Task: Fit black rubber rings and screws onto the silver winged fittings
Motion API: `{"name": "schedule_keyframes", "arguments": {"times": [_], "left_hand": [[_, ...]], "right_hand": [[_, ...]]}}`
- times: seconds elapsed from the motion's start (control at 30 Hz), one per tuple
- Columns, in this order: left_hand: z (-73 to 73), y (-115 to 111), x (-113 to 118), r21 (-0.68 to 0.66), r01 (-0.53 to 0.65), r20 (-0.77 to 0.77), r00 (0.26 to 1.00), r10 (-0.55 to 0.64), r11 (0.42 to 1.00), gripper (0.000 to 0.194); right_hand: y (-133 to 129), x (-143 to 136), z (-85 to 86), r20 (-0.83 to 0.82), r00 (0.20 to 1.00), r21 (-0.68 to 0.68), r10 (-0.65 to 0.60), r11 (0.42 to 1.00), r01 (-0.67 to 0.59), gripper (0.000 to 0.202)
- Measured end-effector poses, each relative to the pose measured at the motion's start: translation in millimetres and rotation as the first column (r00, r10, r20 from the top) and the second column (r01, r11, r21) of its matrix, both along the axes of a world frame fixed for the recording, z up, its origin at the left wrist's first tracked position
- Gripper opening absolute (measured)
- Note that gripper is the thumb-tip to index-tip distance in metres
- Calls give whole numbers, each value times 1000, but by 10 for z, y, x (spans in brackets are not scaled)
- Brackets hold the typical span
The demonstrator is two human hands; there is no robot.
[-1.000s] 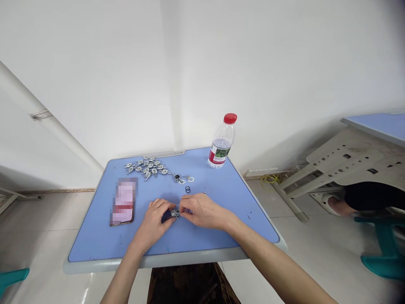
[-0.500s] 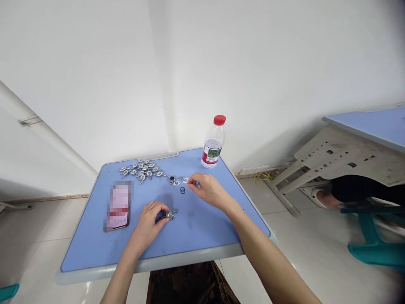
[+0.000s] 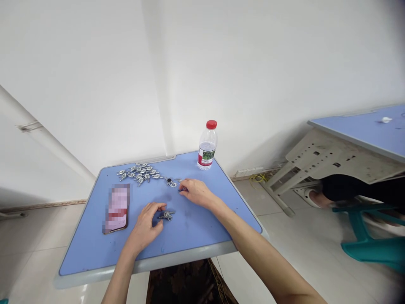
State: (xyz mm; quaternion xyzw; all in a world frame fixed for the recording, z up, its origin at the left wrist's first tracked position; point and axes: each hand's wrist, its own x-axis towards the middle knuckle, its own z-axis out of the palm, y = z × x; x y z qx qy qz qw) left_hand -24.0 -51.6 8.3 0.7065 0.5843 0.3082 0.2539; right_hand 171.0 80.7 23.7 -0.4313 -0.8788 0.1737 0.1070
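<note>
My left hand (image 3: 148, 224) rests on the desk with thumb and fingers apart. Just right of its fingertips lies a small silvery metal fitting (image 3: 167, 215) with thin prongs, let go by the hand. My right hand (image 3: 196, 192) is pinched low over the desk, a dark thin rubber ring (image 3: 181, 190) showing at its fingertips; whether it has one or two rings is hidden. Right behind those fingers sits another metal fitting with a black round piece (image 3: 169, 180), and a further metal part (image 3: 178, 180) is partly covered by the hand.
Several similar metal fittings (image 3: 141, 172) are heaped at the back left of the blue desk (image 3: 202, 234). A phone (image 3: 117, 207) lies at the left. A red-capped water bottle (image 3: 207, 145) stands at the back right. Another desk (image 3: 357, 126) and a seated person's leg are to the right.
My left hand has opened and released the metal fitting onto the desk. My right hand has moved left and down onto the spot of the two black rings, closing its fingers there.
</note>
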Motion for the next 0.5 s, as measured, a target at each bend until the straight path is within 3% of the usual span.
{"name": "schedule_keyframes", "arguments": {"times": [0.5], "left_hand": [[-103,82,-94,117,-150,76,987,142,982,30]], "right_hand": [[21,62,59,5,1000,22,-12,1000,12,22]]}}
